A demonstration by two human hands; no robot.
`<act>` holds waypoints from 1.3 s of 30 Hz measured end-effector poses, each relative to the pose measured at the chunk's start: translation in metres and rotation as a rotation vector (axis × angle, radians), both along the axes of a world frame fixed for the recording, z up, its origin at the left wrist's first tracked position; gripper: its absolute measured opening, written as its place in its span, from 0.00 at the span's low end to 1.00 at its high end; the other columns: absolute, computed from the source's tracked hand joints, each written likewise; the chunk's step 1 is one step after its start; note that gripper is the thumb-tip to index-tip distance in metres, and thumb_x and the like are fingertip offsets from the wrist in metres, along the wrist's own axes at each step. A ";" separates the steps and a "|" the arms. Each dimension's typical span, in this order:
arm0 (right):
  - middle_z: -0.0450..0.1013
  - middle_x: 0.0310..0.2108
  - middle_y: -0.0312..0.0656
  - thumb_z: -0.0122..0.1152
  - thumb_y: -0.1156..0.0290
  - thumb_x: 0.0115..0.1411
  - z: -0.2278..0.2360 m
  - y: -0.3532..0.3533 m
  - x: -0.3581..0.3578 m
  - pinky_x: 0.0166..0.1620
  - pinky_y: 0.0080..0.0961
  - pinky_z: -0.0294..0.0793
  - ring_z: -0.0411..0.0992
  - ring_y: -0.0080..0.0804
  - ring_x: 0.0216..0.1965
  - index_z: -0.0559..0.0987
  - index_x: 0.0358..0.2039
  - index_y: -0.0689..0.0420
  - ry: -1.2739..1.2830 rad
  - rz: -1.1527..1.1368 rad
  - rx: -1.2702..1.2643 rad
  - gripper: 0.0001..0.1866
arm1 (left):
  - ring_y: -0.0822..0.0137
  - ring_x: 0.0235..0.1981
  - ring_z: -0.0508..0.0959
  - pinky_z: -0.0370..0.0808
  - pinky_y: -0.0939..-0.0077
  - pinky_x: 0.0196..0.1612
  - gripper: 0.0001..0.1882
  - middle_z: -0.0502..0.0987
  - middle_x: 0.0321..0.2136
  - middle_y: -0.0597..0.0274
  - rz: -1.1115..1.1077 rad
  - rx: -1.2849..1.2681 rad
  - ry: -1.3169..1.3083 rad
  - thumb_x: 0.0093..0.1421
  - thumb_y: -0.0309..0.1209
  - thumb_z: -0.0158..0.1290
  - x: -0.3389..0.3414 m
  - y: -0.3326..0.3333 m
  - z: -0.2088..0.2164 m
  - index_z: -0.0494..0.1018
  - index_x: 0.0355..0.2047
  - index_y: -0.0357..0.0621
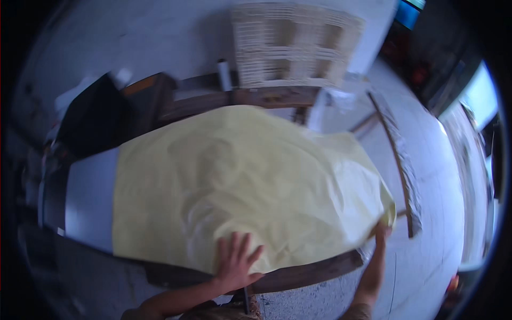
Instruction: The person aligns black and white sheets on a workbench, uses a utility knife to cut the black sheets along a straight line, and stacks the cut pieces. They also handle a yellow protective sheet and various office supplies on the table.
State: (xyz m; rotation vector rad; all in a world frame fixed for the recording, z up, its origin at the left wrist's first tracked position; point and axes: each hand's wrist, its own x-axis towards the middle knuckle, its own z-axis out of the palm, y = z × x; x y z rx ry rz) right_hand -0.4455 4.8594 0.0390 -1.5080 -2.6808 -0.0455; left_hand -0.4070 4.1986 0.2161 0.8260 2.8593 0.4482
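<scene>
A large pale yellow sheet (256, 181) covers most of the long table, wrinkled in the middle and shiny toward its right end. Whether it is paper, film or cloth I cannot tell. My left hand (236, 260) lies flat on its near edge with the fingers spread. At the sheet's far-right corner, my right hand (382, 230) is closed round the bunched edge, past the table's end. What lies beneath the sheet is hidden. A white panel (92, 200) shows beyond its left edge.
The table's dark brown edge (314, 272) runs along the near side. To the right, a long wrapped bar (401, 165) slants above the pale floor. Behind stand a white roll (224, 74) and a cream slatted panel (298, 45) against the wall. A black box-like thing (93, 114) is at left.
</scene>
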 end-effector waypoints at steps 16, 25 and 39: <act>0.44 0.68 0.58 0.49 0.51 0.65 0.109 -0.531 -0.084 0.66 0.51 0.49 0.46 0.57 0.68 0.54 0.68 0.53 -0.003 1.012 -0.511 0.36 | 0.52 0.67 0.54 0.49 0.41 0.65 0.31 0.57 0.62 0.47 0.017 0.374 0.342 0.58 0.44 0.54 0.126 -0.177 -0.035 0.62 0.59 0.46; 0.46 0.67 0.61 0.60 0.53 0.57 0.167 -0.801 0.045 0.65 0.52 0.49 0.48 0.59 0.66 0.54 0.68 0.54 0.324 1.216 0.105 0.43 | 0.50 0.56 0.67 0.66 0.53 0.56 0.21 0.66 0.54 0.47 0.548 0.396 0.201 0.62 0.37 0.51 0.319 -0.480 -0.099 0.67 0.54 0.43; 0.43 0.67 0.62 0.50 0.50 0.63 0.060 -1.116 0.124 0.64 0.57 0.49 0.43 0.58 0.68 0.53 0.67 0.57 0.112 1.382 -0.126 0.38 | 0.45 0.53 0.70 0.71 0.52 0.50 0.19 0.67 0.53 0.46 1.041 0.292 0.059 0.61 0.35 0.50 0.424 -0.728 -0.091 0.69 0.52 0.44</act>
